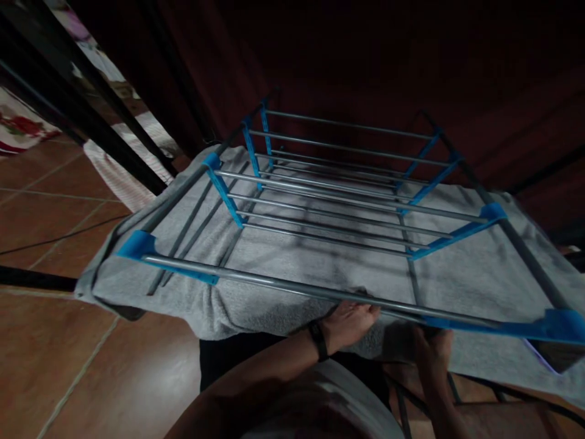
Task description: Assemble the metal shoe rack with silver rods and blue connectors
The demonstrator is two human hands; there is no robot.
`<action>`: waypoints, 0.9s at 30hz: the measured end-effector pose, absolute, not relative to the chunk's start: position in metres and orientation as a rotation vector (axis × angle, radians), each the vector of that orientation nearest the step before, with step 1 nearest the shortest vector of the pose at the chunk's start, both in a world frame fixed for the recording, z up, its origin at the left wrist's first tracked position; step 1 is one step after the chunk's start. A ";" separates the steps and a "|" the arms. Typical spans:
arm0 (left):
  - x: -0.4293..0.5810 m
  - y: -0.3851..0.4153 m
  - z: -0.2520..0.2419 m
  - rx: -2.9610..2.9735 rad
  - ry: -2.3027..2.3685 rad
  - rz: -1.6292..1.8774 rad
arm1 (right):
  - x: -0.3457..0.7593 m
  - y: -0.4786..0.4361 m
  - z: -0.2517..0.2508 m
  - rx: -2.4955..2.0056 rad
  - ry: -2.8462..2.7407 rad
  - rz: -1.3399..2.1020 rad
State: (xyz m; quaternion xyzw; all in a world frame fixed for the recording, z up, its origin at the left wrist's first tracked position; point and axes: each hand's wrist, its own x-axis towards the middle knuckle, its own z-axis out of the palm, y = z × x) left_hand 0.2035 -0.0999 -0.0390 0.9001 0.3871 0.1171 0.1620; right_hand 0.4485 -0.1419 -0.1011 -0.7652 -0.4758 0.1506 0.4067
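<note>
A grey towel (292, 256) lies spread over a lower tier of a drying rack (320, 289) with grey metal rods and blue plastic joints. My left hand (350, 322), with a dark band on its wrist, rests on the towel's near edge just under the front rod, fingers pressed on the cloth. My right hand (432, 347) is at the towel's near edge further right, fingers curled into the fabric below the rod; its fingertips are hidden in shadow.
The rack stands on a brown tiled floor (68, 360). A black metal railing (91, 110) with patterned cloth behind it runs at the upper left. A white rounded object (329, 396) sits below my arms. The background is very dark.
</note>
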 end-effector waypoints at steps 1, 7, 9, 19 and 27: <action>0.202 -0.102 -0.038 2.557 1.118 0.331 | 0.448 -0.141 -0.100 -1.934 -1.192 0.391; 0.171 -0.117 -0.040 2.531 1.245 0.280 | 0.445 -0.147 -0.091 -1.862 -1.123 0.567; 0.152 -0.124 -0.042 2.519 1.349 0.290 | 0.442 -0.159 -0.092 -1.807 -1.060 0.624; 0.021 -0.176 -0.053 1.915 1.965 0.993 | 0.357 -0.187 -0.078 -1.428 -1.891 0.406; -0.084 -0.194 -0.051 1.099 2.441 1.422 | 0.239 -0.130 -0.063 -1.137 -2.468 0.314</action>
